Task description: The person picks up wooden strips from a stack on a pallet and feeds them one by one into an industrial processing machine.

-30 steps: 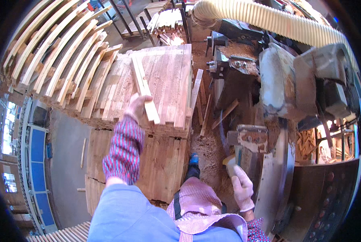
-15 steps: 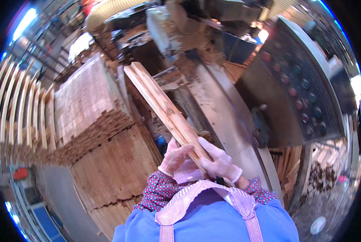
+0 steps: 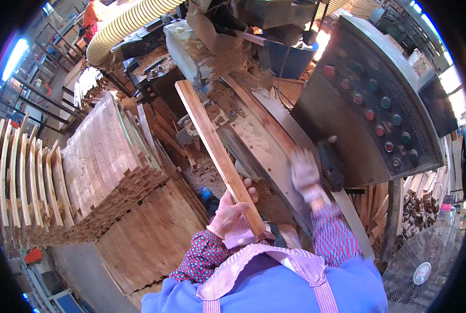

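Observation:
My left hand (image 3: 229,211), in a pale knit glove, is closed around the near part of a long wooden strip (image 3: 210,143). The strip slants up and away to the left, over the machine's side. A second wooden strip (image 3: 264,118) lies on the pale metal machine bed (image 3: 258,140), along its right-hand guide. At this strip's near end is my gloved right hand (image 3: 304,175), fingers stretched forward and slightly blurred; they lie flat rather than wrapped round. The strip's far end runs toward the sawdust-covered machine head (image 3: 233,65).
A control panel (image 3: 368,112) with several coloured buttons stands at the right. Stacked wooden strips (image 3: 100,148) rise on the left beside a plywood-sided stack (image 3: 149,235). A ribbed hose (image 3: 131,23) crosses the back; a fan (image 3: 423,271) stands at lower right.
The two strips held together in both hands are now apart. One stays in my left hand; the other lies on the machine bed, where my right hand has moved right and forward.

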Motion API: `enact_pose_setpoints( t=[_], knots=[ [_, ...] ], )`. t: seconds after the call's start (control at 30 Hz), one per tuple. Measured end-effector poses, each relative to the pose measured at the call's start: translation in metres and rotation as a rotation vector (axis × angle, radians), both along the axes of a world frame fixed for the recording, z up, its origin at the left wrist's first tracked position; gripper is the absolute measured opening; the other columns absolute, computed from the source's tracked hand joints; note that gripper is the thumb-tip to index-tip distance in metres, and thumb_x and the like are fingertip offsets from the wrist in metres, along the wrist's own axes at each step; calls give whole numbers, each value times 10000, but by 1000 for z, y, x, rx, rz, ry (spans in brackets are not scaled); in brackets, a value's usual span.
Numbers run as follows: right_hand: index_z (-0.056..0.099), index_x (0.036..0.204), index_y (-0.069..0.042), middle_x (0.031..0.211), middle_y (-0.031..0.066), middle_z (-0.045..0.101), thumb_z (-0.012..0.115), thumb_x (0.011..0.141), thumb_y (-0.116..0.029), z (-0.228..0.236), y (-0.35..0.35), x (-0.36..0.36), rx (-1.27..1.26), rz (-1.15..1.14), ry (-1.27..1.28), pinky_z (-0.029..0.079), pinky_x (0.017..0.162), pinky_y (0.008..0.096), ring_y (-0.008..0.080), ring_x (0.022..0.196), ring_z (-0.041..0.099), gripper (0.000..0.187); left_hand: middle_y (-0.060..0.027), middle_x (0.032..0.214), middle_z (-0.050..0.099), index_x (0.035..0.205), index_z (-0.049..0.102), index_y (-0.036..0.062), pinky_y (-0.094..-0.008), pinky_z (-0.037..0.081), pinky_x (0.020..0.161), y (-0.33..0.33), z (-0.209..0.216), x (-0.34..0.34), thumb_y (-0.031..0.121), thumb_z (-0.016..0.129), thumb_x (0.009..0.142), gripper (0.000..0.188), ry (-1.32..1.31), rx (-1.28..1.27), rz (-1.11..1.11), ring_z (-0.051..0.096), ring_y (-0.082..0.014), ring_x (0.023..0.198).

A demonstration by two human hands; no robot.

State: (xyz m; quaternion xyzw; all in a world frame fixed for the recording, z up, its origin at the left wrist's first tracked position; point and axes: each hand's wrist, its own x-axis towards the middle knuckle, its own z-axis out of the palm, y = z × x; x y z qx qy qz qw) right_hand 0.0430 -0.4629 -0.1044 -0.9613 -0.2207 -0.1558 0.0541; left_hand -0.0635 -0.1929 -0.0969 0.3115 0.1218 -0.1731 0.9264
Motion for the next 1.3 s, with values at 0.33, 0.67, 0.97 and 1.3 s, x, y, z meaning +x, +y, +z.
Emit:
enact_pose_setpoints(
  t=[0.33,0.67,0.97,1.3],
  knots=[
    [446,1413,4,1403,262,487,630,889,-181,55,95,4,795,310,662,430,1070,407,359,1290,504,585,-108,1465,442,1512,250,68,-387,393,1104,-3,-15,40,-53,662,825,810,-129,339,134,457,-261,1321],
    [526,1364,11,1307,290,564,630,847,-61,8,-60,-177,339,-89,327,458,1029,463,457,1185,567,532,-161,1582,282,1548,186,36,-367,269,1175,50,-35,-9,110,738,870,878,-201,901,-9,304,-224,1446],
    [443,1433,-2,1474,235,432,468,970,-163,-29,8,21,-139,-38,167,254,1179,473,418,1382,363,491,-257,1509,362,1468,323,-45,-378,309,1158,428,-15,-42,378,707,841,848,641,2288,368,361,-361,1403],
    [428,1463,-50,1500,178,428,445,998,-144,-52,84,189,-101,128,93,267,1175,443,370,1408,358,475,-136,1430,442,1337,490,81,-388,385,1051,722,-10,-14,312,583,867,531,1235,3035,-88,437,-272,1318]
  ],
)
